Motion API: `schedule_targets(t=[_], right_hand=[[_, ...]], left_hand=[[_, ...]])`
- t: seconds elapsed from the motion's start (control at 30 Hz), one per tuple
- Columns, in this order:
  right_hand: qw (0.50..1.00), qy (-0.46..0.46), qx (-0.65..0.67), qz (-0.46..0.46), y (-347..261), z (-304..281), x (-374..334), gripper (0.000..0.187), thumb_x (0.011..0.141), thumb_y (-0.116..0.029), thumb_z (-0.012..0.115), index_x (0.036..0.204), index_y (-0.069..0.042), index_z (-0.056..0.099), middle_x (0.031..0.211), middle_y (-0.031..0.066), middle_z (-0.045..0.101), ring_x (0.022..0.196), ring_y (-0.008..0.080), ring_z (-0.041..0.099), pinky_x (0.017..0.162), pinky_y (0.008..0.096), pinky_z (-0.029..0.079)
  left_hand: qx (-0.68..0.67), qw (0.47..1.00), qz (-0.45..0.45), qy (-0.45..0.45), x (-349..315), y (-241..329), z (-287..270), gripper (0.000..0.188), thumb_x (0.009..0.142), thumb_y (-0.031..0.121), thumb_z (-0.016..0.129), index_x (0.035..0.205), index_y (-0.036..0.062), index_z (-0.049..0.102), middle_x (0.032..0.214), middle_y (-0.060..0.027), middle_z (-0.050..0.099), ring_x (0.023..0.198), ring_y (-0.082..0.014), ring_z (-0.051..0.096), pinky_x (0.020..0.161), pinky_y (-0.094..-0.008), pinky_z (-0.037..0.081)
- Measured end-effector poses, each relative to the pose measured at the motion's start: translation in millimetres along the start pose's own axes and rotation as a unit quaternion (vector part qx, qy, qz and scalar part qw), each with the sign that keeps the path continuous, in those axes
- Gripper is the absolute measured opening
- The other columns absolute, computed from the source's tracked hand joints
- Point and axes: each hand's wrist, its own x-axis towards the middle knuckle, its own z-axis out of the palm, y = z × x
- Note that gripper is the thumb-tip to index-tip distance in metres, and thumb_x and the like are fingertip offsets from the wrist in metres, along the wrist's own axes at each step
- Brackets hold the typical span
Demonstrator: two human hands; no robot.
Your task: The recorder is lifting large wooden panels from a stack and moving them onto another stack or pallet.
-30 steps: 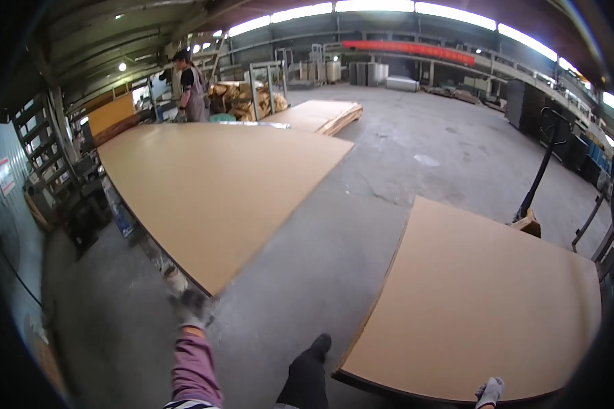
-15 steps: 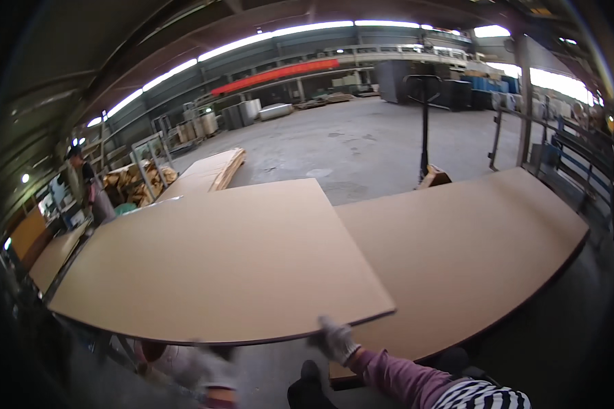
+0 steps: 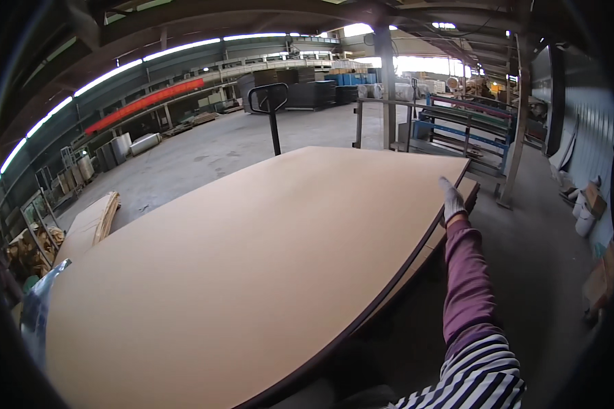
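A large tan fibreboard sheet (image 3: 252, 259) fills most of the view, lying flat and reaching from the lower left to the far right. My right hand (image 3: 451, 200), in a white work glove with a purple sleeve behind it, is stretched out and grips the sheet's dark right edge near its far corner. Just beneath that corner shows the edge of a stack of similar sheets (image 3: 469, 192). My left hand is out of view.
A pallet jack handle (image 3: 269, 102) stands behind the sheet. A steel column (image 3: 387, 82) and a blue and pink metal rack (image 3: 457, 126) are at the far right. Another board pile (image 3: 92, 221) lies on the floor left; boxes (image 3: 592, 199) line the right wall.
The view has swung right and the sheet has moved over the stack. My right hand has slid from the near edge out to the far right edge. My left hand has left the picture.
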Motion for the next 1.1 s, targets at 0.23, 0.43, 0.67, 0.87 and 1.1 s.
schedule_targets(t=[0.23, 0.43, 0.67, 0.87, 1.1], right_hand=[[0.939, -0.024, -0.338, 0.054, 70, 4, -81, 0.035, 0.072, -0.028, 0.062, 0.087, 0.004, 0.061, 0.089, 0.0156, 0.064, 0.078, 0.0268, 0.058, 0.070, 0.0390, 0.046], [0.930, 0.021, -0.114, 0.350, 145, 39, -341, 0.028, 0.078, -0.025, 0.059, 0.097, -0.005, 0.059, 0.094, 0.0077, 0.060, 0.078, 0.0225, 0.056, 0.064, 0.0381, 0.046], [0.903, 0.068, -0.021, 0.425, 213, -33, -319, 0.033, 0.079, -0.020, 0.055, 0.108, -0.004, 0.054, 0.098, 0.0116, 0.061, 0.088, 0.0303, 0.060, 0.077, 0.0474, 0.048], [0.905, 0.040, -0.103, 0.411, 298, -87, -282, 0.043, 0.084, -0.038, 0.050, 0.113, -0.007, 0.051, 0.105, 0.0127, 0.059, 0.085, 0.0318, 0.059, 0.070, 0.0451, 0.048], [0.874, 0.100, -0.185, 0.438, 304, -56, -287, 0.049, 0.084, -0.041, 0.051, 0.119, -0.006, 0.046, 0.110, 0.0143, 0.057, 0.087, 0.0318, 0.058, 0.070, 0.0471, 0.047]], left_hand=[[-0.079, 0.919, -0.314, -0.224, -181, -129, 85, 0.058, 0.085, 0.045, 0.048, 0.121, -0.0002, 0.046, 0.112, -0.0190, 0.056, 0.078, -0.0277, 0.059, 0.062, -0.0334, 0.052], [-0.140, 0.820, -0.519, -0.198, -271, -167, 94, 0.061, 0.086, 0.049, 0.044, 0.123, 0.0013, 0.045, 0.107, -0.0192, 0.058, 0.066, -0.0257, 0.058, 0.048, -0.0286, 0.048], [-0.178, 0.896, -0.384, -0.136, -213, -205, 86, 0.053, 0.083, 0.041, 0.051, 0.120, 0.0039, 0.050, 0.111, -0.0115, 0.057, 0.099, -0.0283, 0.055, 0.086, -0.0411, 0.046], [0.057, 0.934, -0.247, -0.252, -228, -191, 126, 0.041, 0.078, 0.008, 0.053, 0.118, -0.0016, 0.051, 0.104, -0.0114, 0.061, 0.091, -0.0211, 0.059, 0.083, -0.0308, 0.047], [0.109, 0.923, -0.186, -0.318, -228, -231, 158, 0.050, 0.078, 0.004, 0.052, 0.127, -0.0021, 0.044, 0.114, -0.0118, 0.057, 0.099, -0.0181, 0.056, 0.086, -0.0264, 0.044]])
